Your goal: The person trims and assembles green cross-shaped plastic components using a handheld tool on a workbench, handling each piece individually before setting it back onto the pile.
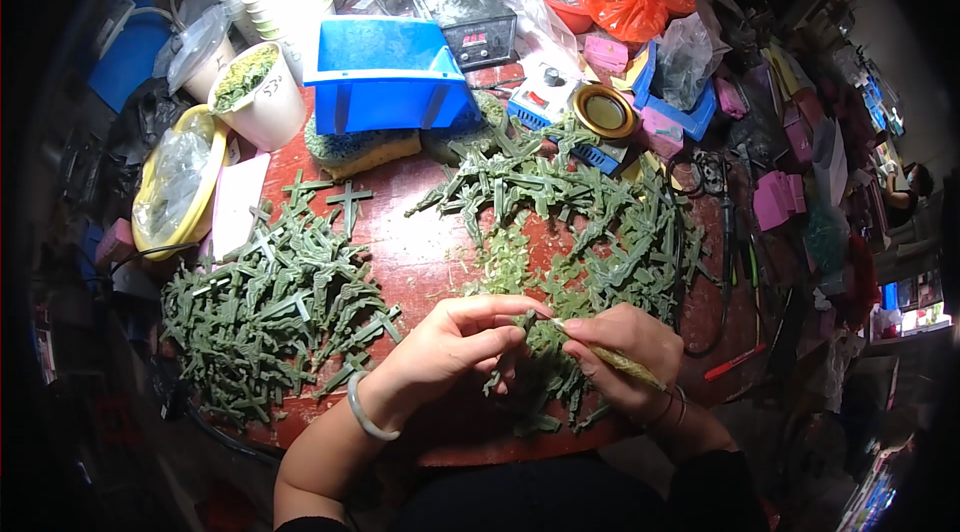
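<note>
My left hand (432, 340), with a pale bangle on its wrist, pinches a small green cross (529, 318), mostly hidden by the fingers. My right hand (640, 337) is closed around a slim pen-like tool (628, 364) with a greenish-yellow handle. Its tip meets the piece in my left fingers; what kind of tip it has is hidden. Under both hands lie pale green shavings (503, 267) and more crosses. A large heap of green crosses (280, 317) covers the table's left side, and another heap (635, 257) spreads across the right.
A blue bin (375, 102) rests on a sponge (365, 150) beyond the heaps. White tubs (275, 117), a yellow-rimmed tray (150, 232) and a black box with a display (480, 40) stand around it. Right, a brass-rimmed dish (605, 112), cables and a red pen (735, 362) line the red table (400, 232).
</note>
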A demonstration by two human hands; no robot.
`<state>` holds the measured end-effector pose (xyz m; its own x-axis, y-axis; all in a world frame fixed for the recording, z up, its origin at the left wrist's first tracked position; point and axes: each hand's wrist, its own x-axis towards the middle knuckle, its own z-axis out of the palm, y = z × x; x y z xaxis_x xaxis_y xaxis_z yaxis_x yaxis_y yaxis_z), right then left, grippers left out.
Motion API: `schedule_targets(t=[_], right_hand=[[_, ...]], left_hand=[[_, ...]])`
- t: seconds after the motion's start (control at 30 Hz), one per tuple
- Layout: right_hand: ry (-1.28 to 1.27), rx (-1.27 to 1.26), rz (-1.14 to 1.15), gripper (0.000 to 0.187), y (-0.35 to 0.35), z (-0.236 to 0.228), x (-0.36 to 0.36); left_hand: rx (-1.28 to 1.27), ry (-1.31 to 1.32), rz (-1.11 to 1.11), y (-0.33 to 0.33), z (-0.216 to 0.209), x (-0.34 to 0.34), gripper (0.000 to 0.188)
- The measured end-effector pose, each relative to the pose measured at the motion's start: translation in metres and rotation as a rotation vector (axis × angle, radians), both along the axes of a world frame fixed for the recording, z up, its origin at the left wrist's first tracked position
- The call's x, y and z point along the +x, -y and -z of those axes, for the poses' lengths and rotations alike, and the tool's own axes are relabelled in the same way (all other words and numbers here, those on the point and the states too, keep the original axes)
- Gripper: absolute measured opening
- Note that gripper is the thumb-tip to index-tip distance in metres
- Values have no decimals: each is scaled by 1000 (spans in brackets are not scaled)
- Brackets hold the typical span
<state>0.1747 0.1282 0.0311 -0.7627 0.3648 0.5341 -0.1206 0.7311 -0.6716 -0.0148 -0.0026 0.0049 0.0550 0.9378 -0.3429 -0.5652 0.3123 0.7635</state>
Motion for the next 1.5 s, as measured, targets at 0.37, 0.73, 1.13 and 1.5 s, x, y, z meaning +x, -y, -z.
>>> schedule_targets(t=[0.37, 0.73, 1.13, 1.5], right_hand=[[-67, 2, 22, 28, 0, 4, -3], [-79, 194, 114, 36, -1, 12, -2], [-42, 178, 18, 31, -3, 11, 0], [-60, 178, 75, 30, -1, 7, -3]], left_hand=[[0, 47, -10, 1, -1, 0, 30], [-111, 71, -32, 2, -5, -2, 23], [-100, 72, -41, -1, -4, 0, 22], [-78, 83, -11, 2, 4, -3, 22]])
